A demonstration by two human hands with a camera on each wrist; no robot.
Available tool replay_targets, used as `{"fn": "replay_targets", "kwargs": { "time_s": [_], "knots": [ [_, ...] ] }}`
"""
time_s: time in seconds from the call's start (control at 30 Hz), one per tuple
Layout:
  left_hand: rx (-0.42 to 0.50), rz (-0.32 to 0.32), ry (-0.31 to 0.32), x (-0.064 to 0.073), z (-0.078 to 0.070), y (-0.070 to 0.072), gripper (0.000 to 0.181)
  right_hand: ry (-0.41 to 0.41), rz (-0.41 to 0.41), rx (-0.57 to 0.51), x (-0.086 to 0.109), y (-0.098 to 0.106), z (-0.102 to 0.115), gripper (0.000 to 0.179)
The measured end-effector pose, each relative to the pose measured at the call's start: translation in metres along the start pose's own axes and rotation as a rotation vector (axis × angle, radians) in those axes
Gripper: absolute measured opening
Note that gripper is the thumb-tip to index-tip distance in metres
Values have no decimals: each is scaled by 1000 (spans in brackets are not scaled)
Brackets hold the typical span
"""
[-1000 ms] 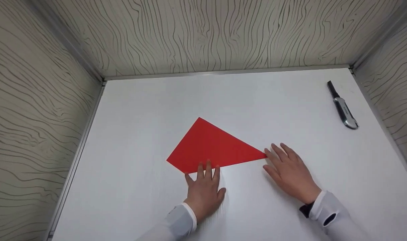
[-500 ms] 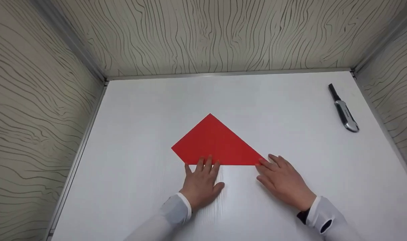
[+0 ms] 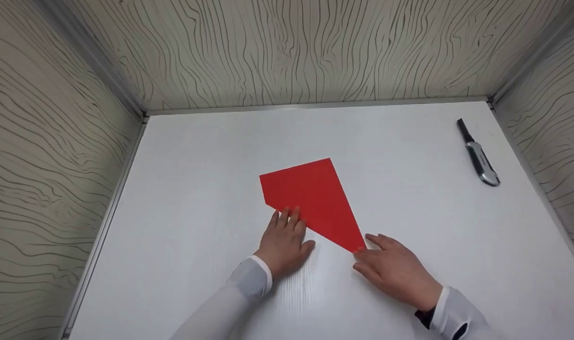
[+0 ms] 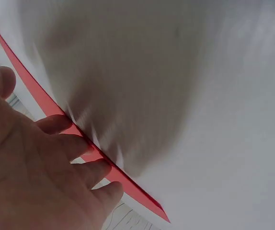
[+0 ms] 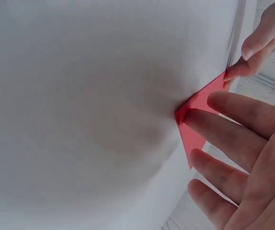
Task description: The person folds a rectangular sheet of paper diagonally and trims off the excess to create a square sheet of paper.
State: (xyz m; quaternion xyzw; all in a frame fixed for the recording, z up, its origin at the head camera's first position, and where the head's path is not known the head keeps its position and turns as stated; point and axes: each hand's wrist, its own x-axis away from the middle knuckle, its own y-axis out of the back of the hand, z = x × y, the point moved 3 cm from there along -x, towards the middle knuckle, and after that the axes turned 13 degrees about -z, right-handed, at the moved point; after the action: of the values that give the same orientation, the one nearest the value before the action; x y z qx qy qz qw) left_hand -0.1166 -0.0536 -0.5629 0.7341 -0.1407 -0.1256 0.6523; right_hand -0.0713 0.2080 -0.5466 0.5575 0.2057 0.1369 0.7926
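A folded sheet of red paper (image 3: 310, 193) lies flat on the white table, its narrow point toward the lower right. My left hand (image 3: 287, 245) rests its straight fingertips on the paper's lower left edge, thumb spread to the side. At the narrow point, my right hand (image 3: 395, 269) touches the tip with its extended fingers. The left wrist view has the left hand (image 4: 46, 153) lying along the folded edge of the paper (image 4: 37, 96). In the right wrist view the right hand (image 5: 243, 139) spreads its fingers over the paper's corner (image 5: 192, 139).
A utility knife (image 3: 479, 158) with a silver and black handle lies at the table's right side. Wood-patterned panels (image 3: 287, 52) enclose the white table (image 3: 197, 156) at the back and both sides.
The red paper has turned clockwise, its narrow point swinging down from the right and its wide end moving up. My left hand has slid slightly up, and my right hand down and left.
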Motion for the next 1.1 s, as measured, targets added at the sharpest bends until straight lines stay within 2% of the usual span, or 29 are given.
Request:
{"fn": "replay_targets", "kwargs": {
  "time_s": [0.1,0.27,0.4,0.53,0.67,0.8,0.93,1.0,1.1],
  "knots": [
    [45,-28,18,-7,1,0,73,62,-43,-16,1,-2,7,30],
    [38,-110,5,-20,0,-5,58,155,-102,-48,-2,-4,14,23],
    [15,-144,-1,-28,-2,-9,60,123,-65,-71,-8,-3,13,24],
    [8,-161,24,-32,-5,-11,64,81,-19,-110,-15,0,9,25],
    [-13,-170,44,-35,-7,-10,69,-6,42,-173,-24,2,4,26],
    [-44,-161,42,-37,-9,-10,72,-213,85,-263,-38,2,-7,32],
    [-60,-155,42,-38,-11,-10,74,-407,57,-377,-57,1,-24,44],
    [-50,-157,50,-38,-10,-10,75,-460,46,-409,-68,-1,-31,50],
    [-23,-157,63,-39,-10,-8,75,-496,48,-411,-83,-4,-37,55]
  ]
}}
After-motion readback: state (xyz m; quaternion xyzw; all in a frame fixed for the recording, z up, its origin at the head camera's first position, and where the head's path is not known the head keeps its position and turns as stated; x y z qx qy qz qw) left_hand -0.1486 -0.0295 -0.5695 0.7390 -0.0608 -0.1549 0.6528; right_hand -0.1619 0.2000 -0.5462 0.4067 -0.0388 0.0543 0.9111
